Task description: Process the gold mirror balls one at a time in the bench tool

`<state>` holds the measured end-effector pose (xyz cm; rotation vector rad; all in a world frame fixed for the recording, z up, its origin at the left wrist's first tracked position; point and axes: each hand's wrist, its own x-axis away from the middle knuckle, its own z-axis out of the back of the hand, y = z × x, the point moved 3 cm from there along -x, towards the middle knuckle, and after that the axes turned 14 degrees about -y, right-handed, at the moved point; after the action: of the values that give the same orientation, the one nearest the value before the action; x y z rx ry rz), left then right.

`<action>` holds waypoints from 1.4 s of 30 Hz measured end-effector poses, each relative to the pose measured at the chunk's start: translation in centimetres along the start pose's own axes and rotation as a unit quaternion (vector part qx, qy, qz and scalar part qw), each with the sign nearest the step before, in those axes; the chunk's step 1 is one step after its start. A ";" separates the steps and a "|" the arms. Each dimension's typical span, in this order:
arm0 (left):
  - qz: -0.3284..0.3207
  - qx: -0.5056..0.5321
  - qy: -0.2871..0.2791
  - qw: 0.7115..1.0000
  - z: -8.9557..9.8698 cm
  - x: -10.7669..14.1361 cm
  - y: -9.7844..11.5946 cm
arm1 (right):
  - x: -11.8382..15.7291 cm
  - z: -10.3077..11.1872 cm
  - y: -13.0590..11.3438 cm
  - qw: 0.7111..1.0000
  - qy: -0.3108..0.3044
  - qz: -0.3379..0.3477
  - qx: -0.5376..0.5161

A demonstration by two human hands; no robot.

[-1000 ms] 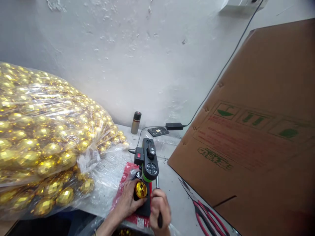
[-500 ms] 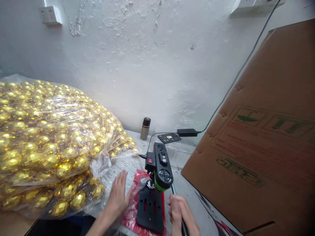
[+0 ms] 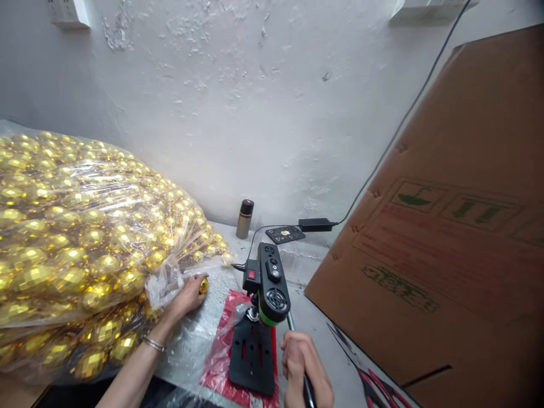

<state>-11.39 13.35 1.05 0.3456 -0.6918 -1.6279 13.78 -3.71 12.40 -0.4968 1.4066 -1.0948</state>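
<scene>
My left hand (image 3: 190,296) is by the mouth of the bag, with its fingers closed around a faceted gold ball (image 3: 204,285). My right hand (image 3: 306,367) grips the dark lever (image 3: 309,391) of a small black bench drill press (image 3: 273,283), which has a green ring and a red switch. Under the machine's head is its slotted black base (image 3: 252,362), standing on red plastic (image 3: 215,362). To the left bulges a clear plastic bag (image 3: 166,281) full of gold balls (image 3: 106,263).
A large cardboard box (image 3: 429,238) leans on the right, with red-handled scissors (image 3: 374,385) beside it. Against the wall are a dark-capped bottle (image 3: 245,218), a phone (image 3: 284,234) and a black power adapter (image 3: 315,225) whose cord runs upward.
My left hand went from open beside the machine to the bag's mouth and closed on a gold ball. My right hand stays on the lever. The view shifted slightly.
</scene>
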 end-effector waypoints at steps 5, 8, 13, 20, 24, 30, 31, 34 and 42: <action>-0.019 -0.009 -0.073 0.997 -3.2 2.3 2.0 | -0.6 0.6 0.6 0.997 -0.034 0.063 0.017; -0.044 -0.021 -0.077 0.996 -4.2 3.1 3.1 | -0.9 0.9 0.6 0.991 -0.055 0.115 0.033; -0.090 -0.036 -0.049 0.994 -4.3 4.0 3.9 | -1.1 1.0 0.1 0.990 -0.052 0.120 0.048; -0.126 -0.009 -0.068 0.990 -4.3 5.9 3.6 | -2.2 1.2 -1.6 0.994 -0.041 0.078 0.062; -0.103 0.158 -0.061 0.980 -4.1 5.9 4.3 | -3.5 1.7 -3.1 0.989 -0.062 0.089 0.096; -0.028 0.490 -0.130 0.862 -8.0 5.9 6.7 | -3.8 1.8 -3.9 0.986 -0.059 0.112 0.110; -0.017 0.497 -0.139 0.856 -8.9 5.9 7.0 | -3.8 1.7 -3.9 0.986 -0.058 0.113 0.108; -0.010 0.471 -0.136 0.871 -11.1 5.9 7.5 | -3.6 1.7 -3.7 0.986 -0.061 0.114 0.101; -0.134 0.235 -0.030 0.962 -10.5 7.4 8.7 | -2.9 1.7 -2.8 0.987 -0.076 0.107 0.092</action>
<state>0.29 3.28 -0.52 0.7626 -1.1205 -1.7216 15.00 -3.15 16.58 -0.2836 1.1823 -0.9796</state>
